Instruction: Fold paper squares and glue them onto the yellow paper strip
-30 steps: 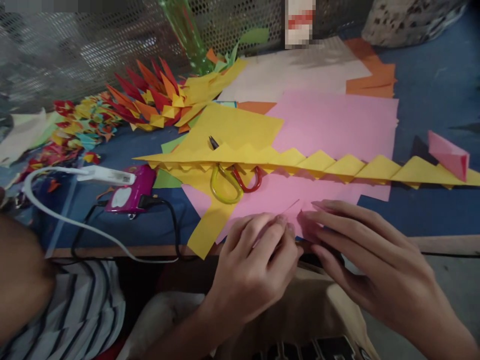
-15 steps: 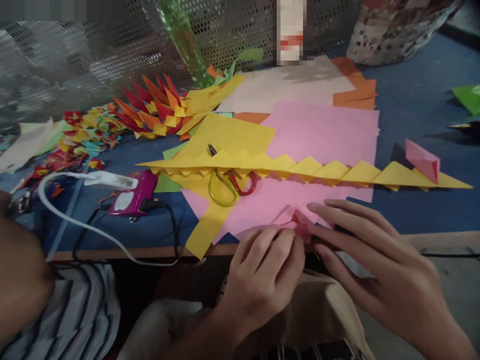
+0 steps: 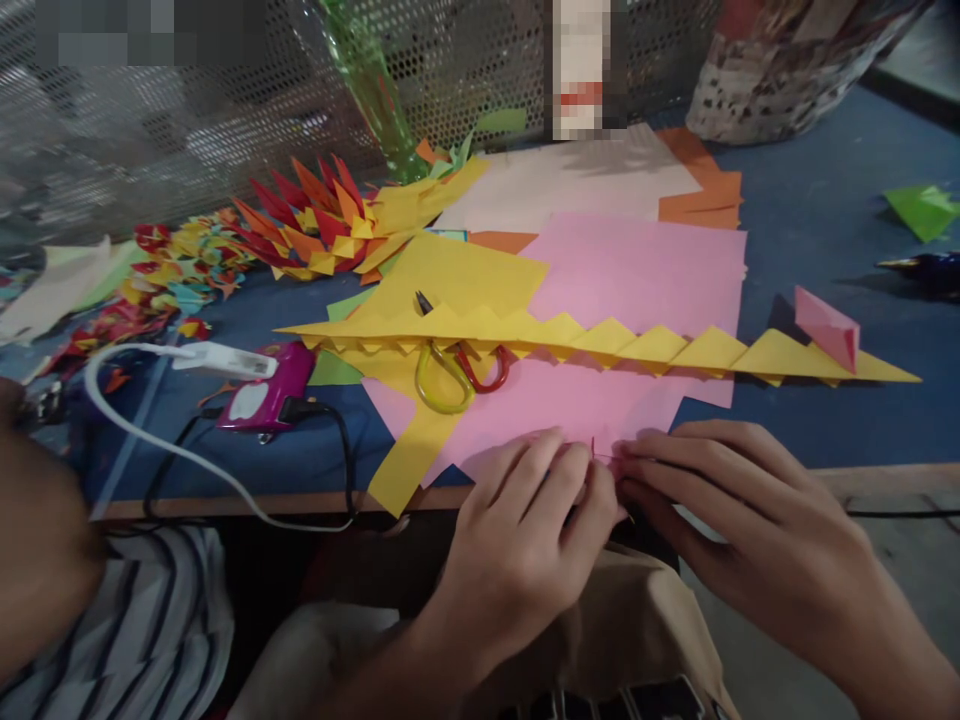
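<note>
A small piece of pink paper [image 3: 604, 456] is pinched between my two hands at the table's front edge, and my fingers hide most of it. My left hand [image 3: 536, 540] has curled fingers pressed on its left part. From the right, my right hand [image 3: 757, 525] grips the same paper between thumb and fingertips. Just beyond lies a long yellow folded paper strip [image 3: 660, 348] with pointed edges. A pink folded paper piece [image 3: 829, 327] stands on its right end. Under the strip rest scissors [image 3: 446, 385] with one yellow and one red handle loop.
Pink sheets [image 3: 645, 270] and a yellow sheet [image 3: 465, 270] lie beneath the strip. At left are a purple device [image 3: 266, 395] with cables and a heap of folded paper pieces [image 3: 180, 265]. A green bottle [image 3: 375, 95] stands behind. Another person's arm [image 3: 45, 550] is at far left.
My right hand's fingers have closed in on the pink paper, now nearer my left hand. The raised fold between the hands is now mostly covered. The view has shifted slightly.
</note>
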`<state>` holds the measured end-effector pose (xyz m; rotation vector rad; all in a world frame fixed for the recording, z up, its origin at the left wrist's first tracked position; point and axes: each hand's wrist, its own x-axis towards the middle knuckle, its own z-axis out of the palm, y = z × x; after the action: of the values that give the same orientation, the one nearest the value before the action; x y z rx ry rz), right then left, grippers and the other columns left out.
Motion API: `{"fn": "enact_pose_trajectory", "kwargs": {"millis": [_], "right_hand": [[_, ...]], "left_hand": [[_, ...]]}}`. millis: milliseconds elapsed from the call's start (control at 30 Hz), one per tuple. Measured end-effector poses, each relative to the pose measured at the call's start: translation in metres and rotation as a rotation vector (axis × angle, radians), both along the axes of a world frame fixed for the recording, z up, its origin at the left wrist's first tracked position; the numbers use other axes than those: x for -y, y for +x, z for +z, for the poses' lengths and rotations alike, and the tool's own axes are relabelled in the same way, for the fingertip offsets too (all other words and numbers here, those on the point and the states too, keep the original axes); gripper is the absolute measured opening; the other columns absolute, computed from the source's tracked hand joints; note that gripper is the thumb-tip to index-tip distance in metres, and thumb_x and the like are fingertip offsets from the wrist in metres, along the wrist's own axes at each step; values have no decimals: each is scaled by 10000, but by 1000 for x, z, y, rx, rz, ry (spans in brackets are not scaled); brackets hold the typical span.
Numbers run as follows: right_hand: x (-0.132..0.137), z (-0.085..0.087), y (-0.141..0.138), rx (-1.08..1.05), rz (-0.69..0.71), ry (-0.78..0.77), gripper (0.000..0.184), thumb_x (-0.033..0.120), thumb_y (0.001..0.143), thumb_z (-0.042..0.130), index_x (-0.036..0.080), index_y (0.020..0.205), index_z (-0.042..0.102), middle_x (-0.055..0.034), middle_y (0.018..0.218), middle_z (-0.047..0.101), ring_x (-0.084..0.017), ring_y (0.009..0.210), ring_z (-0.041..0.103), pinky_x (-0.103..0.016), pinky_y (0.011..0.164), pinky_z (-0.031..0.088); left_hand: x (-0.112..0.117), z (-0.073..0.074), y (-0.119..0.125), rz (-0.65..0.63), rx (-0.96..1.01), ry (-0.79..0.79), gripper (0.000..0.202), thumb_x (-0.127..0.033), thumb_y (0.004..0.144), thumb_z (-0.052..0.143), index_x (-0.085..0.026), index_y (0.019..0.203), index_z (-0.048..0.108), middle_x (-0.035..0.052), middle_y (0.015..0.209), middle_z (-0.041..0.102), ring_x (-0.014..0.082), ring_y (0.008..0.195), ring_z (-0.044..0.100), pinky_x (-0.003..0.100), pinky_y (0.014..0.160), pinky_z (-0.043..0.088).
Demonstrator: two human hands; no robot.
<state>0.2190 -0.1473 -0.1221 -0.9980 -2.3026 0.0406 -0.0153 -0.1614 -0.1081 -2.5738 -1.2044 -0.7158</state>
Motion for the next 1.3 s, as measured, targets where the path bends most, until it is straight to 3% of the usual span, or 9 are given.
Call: {"fn": "enact_pose_trajectory", "kwargs": {"millis": [167,267,367,500,633,833,967,1133,1300], "right_hand": [[1,1,-3,-8,6,-9,315,83,909,750,187,1204,716,-54,1269,737,-207,1069,651,-414,946,573],[-2,5,-3,-54,48,-26,263,60,894,762,173,1126,713,-54,1226,741,-202,1080,651,-395,944,564],[-5,9,-1,-47,77,-8,327,75,886,783,180,1188,715,-58,1264,733,-214,1124,653,-394,975,566],[-11,9,1,31,131,0,300,128,933,756,182,1224,707,-52,1287,729,-226,1204,631,-405,1028,551],[-16,11,-1,86,87,45,297,138,935,753,181,1226,713,-41,1298,733,-246,1218,634,-431,1047,533],[-21,14,-9,92,68,65,262,129,925,754,140,1183,711,-70,1286,727,-268,1212,633,-433,1019,526],[-21,10,-10,66,59,59,280,138,930,762,133,1206,713,-63,1282,725,-269,1191,632,-436,1016,519],[-14,0,-9,28,53,22,296,138,942,764,159,1235,734,-31,1306,729,-253,1205,634,-432,1033,515],[-4,-2,-14,4,12,25,304,159,941,778,158,1244,750,-7,1299,751,-239,1199,651,-420,1053,521]], "left_hand": [[-1,4,-5,-37,55,-69,277,-110,981,732,-120,1257,729,97,1274,759,255,1267,706,402,1132,601],[-7,11,-10,-100,28,-171,176,-122,1016,690,-108,1188,728,106,1298,741,249,1307,682,401,1183,574],[-17,18,-15,-164,-17,-241,124,-172,1052,658,-116,1144,718,84,1287,741,224,1282,696,382,1186,573],[-27,23,-19,-236,-76,-164,155,-164,1082,594,-100,1157,715,79,1229,771,222,1264,712,351,1157,581],[-35,23,-21,-260,-102,-12,165,-151,1088,572,-111,1139,724,83,1213,782,212,1194,728,317,1067,600],[-46,25,-25,-248,-144,-115,188,-217,1119,540,-144,1080,710,23,1003,765,209,992,741,342,928,611],[-49,28,-31,-292,-146,-122,221,-210,1133,502,-121,1175,700,66,1119,771,229,1058,722,368,962,593],[-55,30,-35,-294,-68,-293,217,-193,1136,488,-156,1148,702,56,1169,741,206,1128,659,358,1032,548],[-64,38,-33,-250,9,-588,172,-130,1081,573,-194,1149,717,30,1127,685,174,1054,625,328,951,522]]}}
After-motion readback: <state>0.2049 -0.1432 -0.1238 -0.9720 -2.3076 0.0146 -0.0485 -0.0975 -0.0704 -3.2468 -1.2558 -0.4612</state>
